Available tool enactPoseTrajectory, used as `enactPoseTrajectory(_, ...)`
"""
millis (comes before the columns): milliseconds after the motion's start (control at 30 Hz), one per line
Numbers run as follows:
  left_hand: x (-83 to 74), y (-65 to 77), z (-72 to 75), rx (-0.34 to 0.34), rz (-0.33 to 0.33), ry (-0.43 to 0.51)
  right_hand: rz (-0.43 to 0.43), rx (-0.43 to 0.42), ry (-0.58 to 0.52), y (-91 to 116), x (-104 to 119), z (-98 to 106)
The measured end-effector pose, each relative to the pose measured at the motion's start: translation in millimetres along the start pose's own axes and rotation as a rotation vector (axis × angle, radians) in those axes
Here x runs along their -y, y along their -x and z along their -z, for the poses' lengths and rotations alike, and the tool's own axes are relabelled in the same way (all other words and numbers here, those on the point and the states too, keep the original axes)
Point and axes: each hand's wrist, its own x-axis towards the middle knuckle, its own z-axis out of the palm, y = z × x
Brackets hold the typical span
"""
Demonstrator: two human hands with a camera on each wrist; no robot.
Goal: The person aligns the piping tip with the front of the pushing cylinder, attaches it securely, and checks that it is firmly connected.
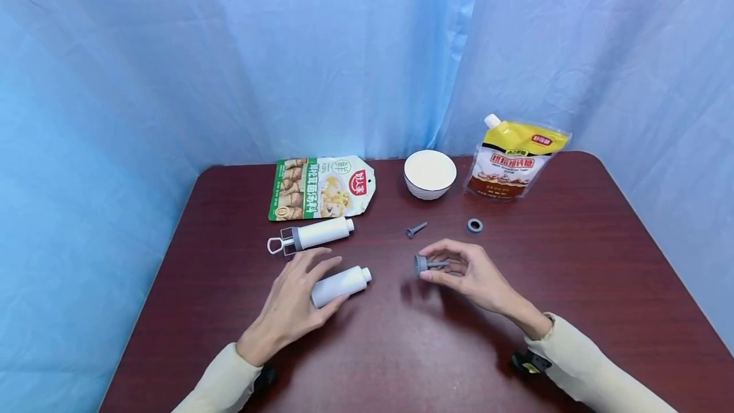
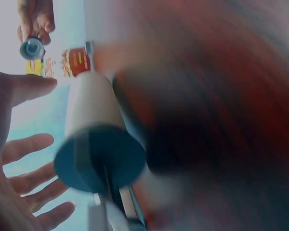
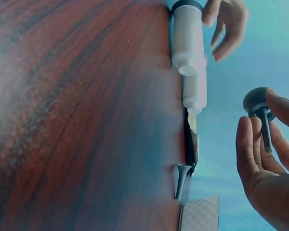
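A plain white syringe barrel (image 1: 339,287) lies on the table, its narrow neck pointing right. My left hand (image 1: 295,301) hovers beside it with fingers spread and thumb apart; in the left wrist view no finger of this hand (image 2: 26,173) closes around the barrel (image 2: 96,103). My right hand (image 1: 473,276) pinches a grey nozzle cap (image 1: 421,265) by its round rim, above the table. The cap's thin tube points back toward the palm, as the right wrist view of the nozzle cap (image 3: 257,103) shows. Behind the left hand lies a second white syringe (image 1: 323,232) with a grey collar and looped plunger handle.
A small grey nozzle (image 1: 416,230) and a grey ring (image 1: 474,225) lie beyond my right hand. Farther back are a green-and-white food packet (image 1: 321,188), a white bowl (image 1: 429,174) and a standing spouted pouch (image 1: 507,161). Blue curtains (image 1: 344,50) hang behind the table.
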Motion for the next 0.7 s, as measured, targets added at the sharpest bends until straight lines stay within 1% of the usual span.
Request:
enactPoseTrajectory(167,11.4,10.9,7.0,0.026,0.035,-0.012,-0.007,-0.009,-0.001,2,-3,-1)
enactPoseTrajectory(267,15.8,17.7,9.5,0.042,0.047,-0.037,-0.012,-0.008,0.004,2,-4,0)
enactPoseTrajectory(333,17.8,22.2,10.6,0.053,0.041,-0.066,-0.013,-0.007,0.007,2,-5,0)
enactPoseTrajectory(467,20.2,29.3,11.4,0.065,0.006,-0.112,-0.011,-0.003,0.009,2,-7,1)
enactPoseTrajectory(600,21.5,33.2,9.9,0.066,-0.017,-0.117,-0.006,-0.002,0.007,2,-8,2)
enactPoseTrajectory(700,22.0,34.9,7.8,0.060,-0.030,-0.098,-0.004,0.001,0.005,2,-10,2)
